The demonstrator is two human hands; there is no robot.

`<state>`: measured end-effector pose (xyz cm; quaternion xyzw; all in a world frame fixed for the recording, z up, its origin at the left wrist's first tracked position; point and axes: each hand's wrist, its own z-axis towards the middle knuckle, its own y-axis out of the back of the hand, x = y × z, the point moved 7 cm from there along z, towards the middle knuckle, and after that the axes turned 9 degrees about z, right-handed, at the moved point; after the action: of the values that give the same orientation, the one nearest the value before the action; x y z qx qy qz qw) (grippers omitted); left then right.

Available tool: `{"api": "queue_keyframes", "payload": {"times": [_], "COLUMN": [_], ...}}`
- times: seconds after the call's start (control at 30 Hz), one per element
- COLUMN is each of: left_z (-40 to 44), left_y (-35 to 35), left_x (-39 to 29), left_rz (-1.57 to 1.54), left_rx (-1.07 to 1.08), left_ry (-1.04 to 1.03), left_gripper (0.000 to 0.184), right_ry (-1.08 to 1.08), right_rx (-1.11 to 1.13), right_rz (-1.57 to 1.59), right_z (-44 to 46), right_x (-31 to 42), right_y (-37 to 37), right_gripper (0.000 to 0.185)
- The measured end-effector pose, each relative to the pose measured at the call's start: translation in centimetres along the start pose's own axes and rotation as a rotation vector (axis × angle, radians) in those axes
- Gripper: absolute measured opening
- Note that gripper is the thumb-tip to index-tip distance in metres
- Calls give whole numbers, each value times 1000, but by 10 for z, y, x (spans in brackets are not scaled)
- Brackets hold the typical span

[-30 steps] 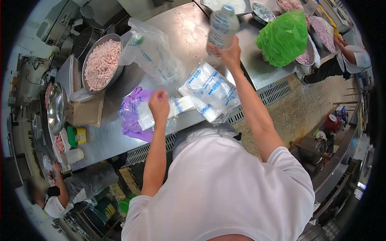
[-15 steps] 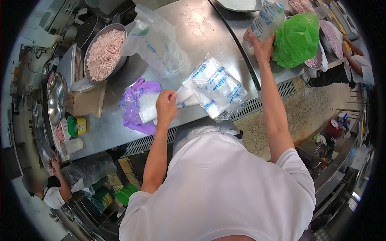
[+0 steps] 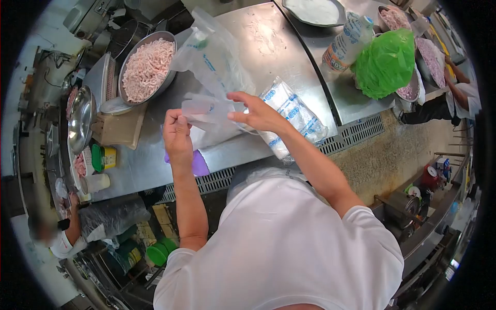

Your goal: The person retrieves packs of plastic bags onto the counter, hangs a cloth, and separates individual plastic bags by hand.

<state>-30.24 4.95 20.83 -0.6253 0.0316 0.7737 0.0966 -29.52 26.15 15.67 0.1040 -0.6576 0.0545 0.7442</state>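
A translucent plastic bag (image 3: 206,111) hangs above the front of the steel table. My left hand (image 3: 177,135) is closed, pinching the bag's left end. At its other end is my right hand (image 3: 261,113), open, with thumb and forefinger apart at the bag's edge. Just right of that hand lies a stack of packaged bags (image 3: 297,116) with blue print. Behind my hands a larger clear plastic bag (image 3: 219,59) stands crumpled on the table. Part of a purple bag (image 3: 200,164) shows beneath my left wrist; the rest is hidden.
A bowl of ground meat (image 3: 147,70) stands at left, near a steel bowl (image 3: 81,120) and a green-lidded tub (image 3: 106,157). At right are a plastic bottle (image 3: 349,44), a green bag (image 3: 385,64) and a white-filled tray (image 3: 316,11). Other people work at both sides.
My right hand has let go of the bottle and come left to the translucent bag. My left hand has moved left with the bag, which now covers much of the purple one.
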Motion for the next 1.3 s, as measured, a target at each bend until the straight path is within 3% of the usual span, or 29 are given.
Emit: {"api": "queue_keyframes", "payload": {"times": [0.03,0.13,0.23,0.33,0.53,0.63,0.73,0.83,0.93,0.97,1.07,1.1,1.23,1.3], "left_z": [1,-2,-8,-4,-8,-5,-1,-3,-7,-7,-9,-8,-15,-19], "left_y": [1,-7,26,42,47,47,47,57,63,66,71,68,81,83], "left_x": [-4,-34,-20,-7,7,10,14,22,33,38,47,41,52,57], "left_rz": [-90,-304,-352,-550,-554,-463,-497,-404,-316,-317,-300,-279,-151,-121], "left_rx": [17,-46,-194,-79,-109,-184,-196,-168,-383,-418,-502,-519,-564,-597], "left_ry": [-15,28,48,86,146,158,156,130,238,249,270,264,260,285], "left_gripper": [22,21,30,38,36,31,23,22,18,18,16,15,11,10], "right_ry": [-54,-106,-140,-192,-156,-116,-207,32,155,223,-37,-163,-240,-419], "right_rx": [99,283,366,326,194,281,108,-323,-147,-154,-74,-38,-71,71], "right_rz": [20,497,661,753,747,688,338,189,208,88,-116,45,305,369], "right_z": [5,11,12,8,-1,-10,-11,-23,-48,-52,-58,-59,-57,-61], "right_x": [1,24,39,47,56,50,15,44,67,79,20,7,-9,-10], "right_y": [-7,-24,-27,-25,-23,-36,-25,-3,-26,-37,-52,-52,-44,-46], "right_gripper": [61,56,49,44,36,31,31,34,35,34,27,21,18,16]}}
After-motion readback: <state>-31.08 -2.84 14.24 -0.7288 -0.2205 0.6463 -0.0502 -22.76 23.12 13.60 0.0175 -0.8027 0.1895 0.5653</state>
